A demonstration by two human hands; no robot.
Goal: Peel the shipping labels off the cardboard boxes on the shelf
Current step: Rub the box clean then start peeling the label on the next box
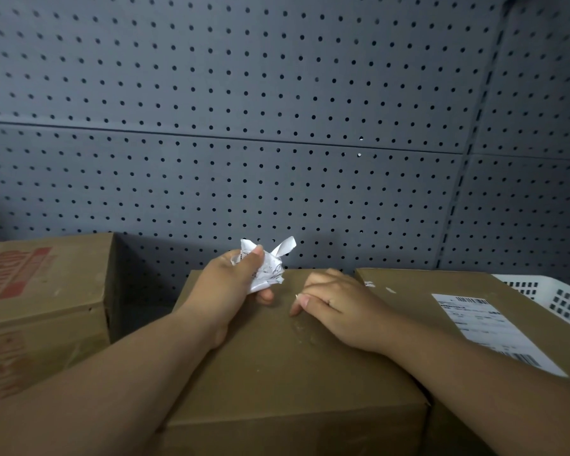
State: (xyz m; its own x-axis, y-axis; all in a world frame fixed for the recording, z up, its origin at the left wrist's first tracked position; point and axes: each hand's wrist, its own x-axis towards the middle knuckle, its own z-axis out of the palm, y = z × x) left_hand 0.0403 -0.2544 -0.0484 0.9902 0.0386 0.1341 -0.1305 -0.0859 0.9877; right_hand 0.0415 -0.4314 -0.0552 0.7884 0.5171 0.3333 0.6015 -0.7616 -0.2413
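A brown cardboard box [277, 363] sits in the middle, its top bare apart from small glue marks. My left hand [231, 284] grips a crumpled white label [267, 268] above the box's far edge. My right hand [336, 307] rests on the box top with its fingers curled and fingertips touching the cardboard; I cannot tell whether it pinches anything. To the right, a second cardboard box [415, 297] bears a flat white shipping label [487, 327] with barcodes, plus two tiny white paper scraps near its far left corner.
A taller cardboard box with red print [40, 291] stands at the left, with a dark gap between it and the middle box. A white plastic basket [553, 297] sits at the far right. Grey pegboard [277, 126] forms the back wall.
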